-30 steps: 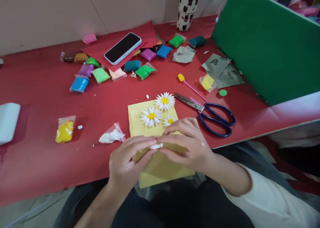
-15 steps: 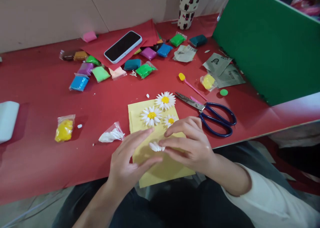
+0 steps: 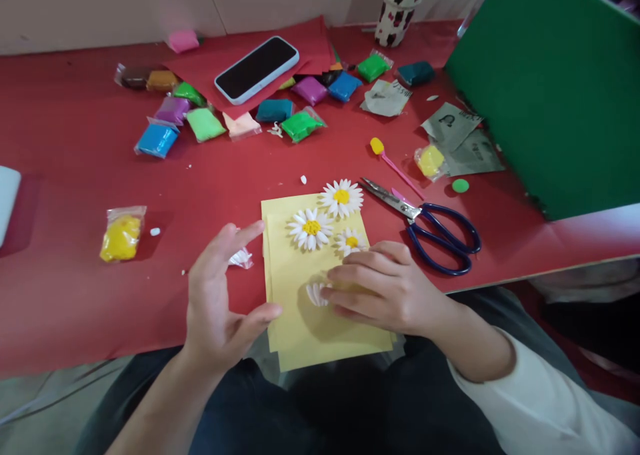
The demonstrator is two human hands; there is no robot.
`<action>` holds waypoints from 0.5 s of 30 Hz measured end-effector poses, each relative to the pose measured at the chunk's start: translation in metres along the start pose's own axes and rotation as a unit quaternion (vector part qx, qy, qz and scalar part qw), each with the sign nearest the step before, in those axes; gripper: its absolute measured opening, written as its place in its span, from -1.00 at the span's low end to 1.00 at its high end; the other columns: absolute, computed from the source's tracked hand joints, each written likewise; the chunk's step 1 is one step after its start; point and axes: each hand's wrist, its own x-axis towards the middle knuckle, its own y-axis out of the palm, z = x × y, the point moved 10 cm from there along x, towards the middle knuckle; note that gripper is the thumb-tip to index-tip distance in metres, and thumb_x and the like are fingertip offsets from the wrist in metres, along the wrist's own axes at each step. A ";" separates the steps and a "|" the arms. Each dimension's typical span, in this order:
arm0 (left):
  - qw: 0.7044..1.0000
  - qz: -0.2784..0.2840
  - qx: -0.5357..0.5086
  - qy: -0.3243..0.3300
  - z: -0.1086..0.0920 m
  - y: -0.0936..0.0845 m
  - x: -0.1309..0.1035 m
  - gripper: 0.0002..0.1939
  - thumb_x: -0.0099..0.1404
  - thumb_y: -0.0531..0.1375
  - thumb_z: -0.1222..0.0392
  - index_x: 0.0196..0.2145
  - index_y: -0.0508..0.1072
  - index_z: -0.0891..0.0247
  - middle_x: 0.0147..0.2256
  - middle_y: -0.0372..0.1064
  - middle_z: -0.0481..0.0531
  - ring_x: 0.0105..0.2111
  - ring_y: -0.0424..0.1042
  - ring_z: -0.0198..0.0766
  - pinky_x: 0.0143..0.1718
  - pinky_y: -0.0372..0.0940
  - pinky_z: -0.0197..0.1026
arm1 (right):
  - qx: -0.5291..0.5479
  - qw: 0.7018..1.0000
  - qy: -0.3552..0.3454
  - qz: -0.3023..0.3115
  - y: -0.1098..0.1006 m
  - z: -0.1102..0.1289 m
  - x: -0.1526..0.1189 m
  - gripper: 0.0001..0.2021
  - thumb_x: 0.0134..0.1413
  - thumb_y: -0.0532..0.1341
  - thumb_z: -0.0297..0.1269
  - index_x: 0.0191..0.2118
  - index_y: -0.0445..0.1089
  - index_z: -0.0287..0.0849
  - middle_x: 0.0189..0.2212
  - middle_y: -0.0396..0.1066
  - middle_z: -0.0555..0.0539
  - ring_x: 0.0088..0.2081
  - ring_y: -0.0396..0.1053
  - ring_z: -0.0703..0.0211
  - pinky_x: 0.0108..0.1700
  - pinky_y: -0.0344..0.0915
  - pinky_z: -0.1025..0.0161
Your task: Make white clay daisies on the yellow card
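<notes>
My right hand (image 3: 375,285) is closed on a small cluster of white petals (image 3: 316,294), held low over or against the yellow paper (image 3: 300,335); whether the petals touch it I cannot tell. My left hand (image 3: 220,295) is raised left of the paper, thumb and fingers spread around nothing. Three white daisies with yellow centres lie on the paper's upper part: one at the top (image 3: 341,198), one at left (image 3: 311,228) and a smaller one (image 3: 351,242) beside my right fingers. A bag of white clay (image 3: 242,258) shows partly behind my left hand.
Scissors (image 3: 420,222) with dark blue handles lie right of the paper, near a pink stick (image 3: 400,172). A yellow clay bag (image 3: 121,236) is at left. Farther back are a phone (image 3: 257,69), several coloured clay packets, a patterned tumbler (image 3: 400,8) and a green board (image 3: 545,102).
My left hand has moved left, away from the petals, and opened wider. My right hand has lowered the white petals toward the paper. The camera view has shifted slightly.
</notes>
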 end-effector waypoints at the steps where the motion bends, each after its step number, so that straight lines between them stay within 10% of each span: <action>1: 1.000 0.021 0.012 0.000 -0.001 0.003 0.000 -0.29 0.29 0.18 -0.06 0.31 0.01 0.02 0.14 0.29 0.13 0.16 0.28 0.07 0.20 0.14 0.26 | 0.010 1.000 0.003 -0.003 -0.004 -0.003 -0.002 -0.77 0.18 0.25 -0.19 -0.04 0.41 0.02 -0.11 0.50 0.10 -0.03 0.35 0.23 0.01 0.12 0.15; 6: 0.972 0.148 0.165 0.079 -0.019 0.024 -0.003 -0.54 0.27 0.25 0.10 0.09 0.30 0.17 -0.07 0.47 0.07 0.01 0.40 -0.10 0.06 0.29 -0.07 | 0.015 0.998 0.044 -0.046 -0.021 -0.020 -0.009 -0.83 0.09 0.31 -0.20 -0.17 0.45 0.02 -0.18 0.52 0.06 -0.11 0.41 0.16 -0.07 0.18 0.10; 15: 0.921 0.217 0.283 0.156 -0.021 0.046 -0.017 -0.76 0.29 0.24 0.11 -0.11 0.41 0.20 -0.27 0.52 -0.02 -0.22 0.45 -0.18 -0.16 0.27 -0.15 | 0.004 0.997 0.050 -0.059 -0.019 -0.021 -0.012 -0.86 0.08 0.29 -0.33 -0.20 0.47 0.00 -0.24 0.53 0.07 -0.17 0.42 0.20 -0.10 0.15 0.12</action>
